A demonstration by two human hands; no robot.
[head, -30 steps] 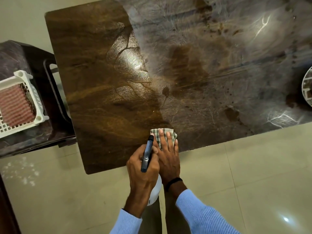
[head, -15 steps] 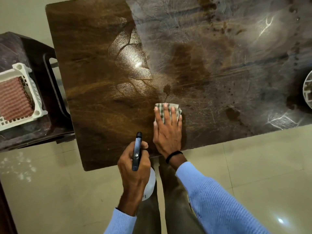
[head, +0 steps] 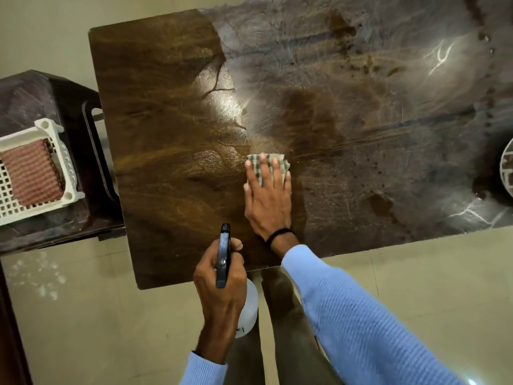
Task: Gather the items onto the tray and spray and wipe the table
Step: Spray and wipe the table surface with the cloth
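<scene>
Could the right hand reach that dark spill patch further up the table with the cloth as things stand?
Probably yes. The right hand lies flat on the checked cloth, the dark patch sits just beyond it, and only bare table lies between.

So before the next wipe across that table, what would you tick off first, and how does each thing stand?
1. Cloth under the palm: ok. The right hand lies flat on the checked cloth, pressing it to the table.
2. Spray bottle secure: ok. The left hand has a closed grip on the spray bottle, nozzle pointing over the table.
3. Path ahead free of things: ok. Only dark spots and smears lie to the right of the cloth.
4. Table wiped all over: not ok. The right part looks hazy and spotted.
5. Liquid left in the bottle: cannot tell.
6. Items gathered: cannot tell. The white tray sits on a side stand, partly out of view.
</scene>
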